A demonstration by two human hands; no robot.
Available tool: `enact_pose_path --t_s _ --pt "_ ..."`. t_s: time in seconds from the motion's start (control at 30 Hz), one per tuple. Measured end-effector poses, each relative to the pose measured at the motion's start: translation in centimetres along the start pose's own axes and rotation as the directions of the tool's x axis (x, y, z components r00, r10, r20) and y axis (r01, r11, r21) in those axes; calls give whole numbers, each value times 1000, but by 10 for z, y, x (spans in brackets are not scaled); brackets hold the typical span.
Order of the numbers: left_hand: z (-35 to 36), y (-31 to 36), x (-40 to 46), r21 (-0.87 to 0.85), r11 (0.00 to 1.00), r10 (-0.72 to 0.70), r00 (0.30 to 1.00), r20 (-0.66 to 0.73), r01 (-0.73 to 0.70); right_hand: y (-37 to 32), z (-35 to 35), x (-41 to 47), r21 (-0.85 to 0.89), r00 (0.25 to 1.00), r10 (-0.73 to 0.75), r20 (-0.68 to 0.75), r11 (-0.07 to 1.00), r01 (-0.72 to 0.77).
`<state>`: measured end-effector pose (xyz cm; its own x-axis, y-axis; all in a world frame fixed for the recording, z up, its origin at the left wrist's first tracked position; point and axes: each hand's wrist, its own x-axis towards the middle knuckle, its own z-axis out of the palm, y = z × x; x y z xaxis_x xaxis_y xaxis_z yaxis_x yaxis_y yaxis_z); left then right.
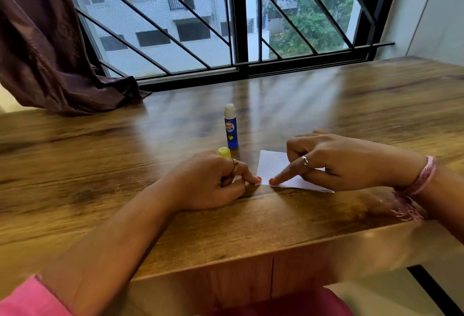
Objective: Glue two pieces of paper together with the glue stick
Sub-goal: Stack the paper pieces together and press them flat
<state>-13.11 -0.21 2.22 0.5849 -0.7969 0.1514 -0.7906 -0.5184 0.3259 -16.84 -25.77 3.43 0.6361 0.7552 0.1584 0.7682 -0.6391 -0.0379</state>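
Note:
A small white paper [272,165] lies flat on the wooden table [351,104], near its front edge. My left hand [208,182] rests on the table to the paper's left, its index fingertip pressing the paper's near-left corner. My right hand [339,160] lies over the paper's right part, its straight index finger pressing the same corner from the right while the other fingers stay curled. A blue glue stick [231,129] stands upright and uncapped just behind the hands. Its yellow cap [224,152] peeks out behind my left hand. Whether it is two sheets I cannot tell.
A dark curtain [50,52] drapes onto the table's far left. A barred window [238,26] runs along the table's back edge. The table's front edge [251,248] is close below my wrists.

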Motion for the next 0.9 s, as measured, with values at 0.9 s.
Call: enact_pose_path --t_s 0.9 --pt "6 -4 -1 64 998 -19 998 -64 23 4 -5 -78 165 982 155 -105 977 -137"
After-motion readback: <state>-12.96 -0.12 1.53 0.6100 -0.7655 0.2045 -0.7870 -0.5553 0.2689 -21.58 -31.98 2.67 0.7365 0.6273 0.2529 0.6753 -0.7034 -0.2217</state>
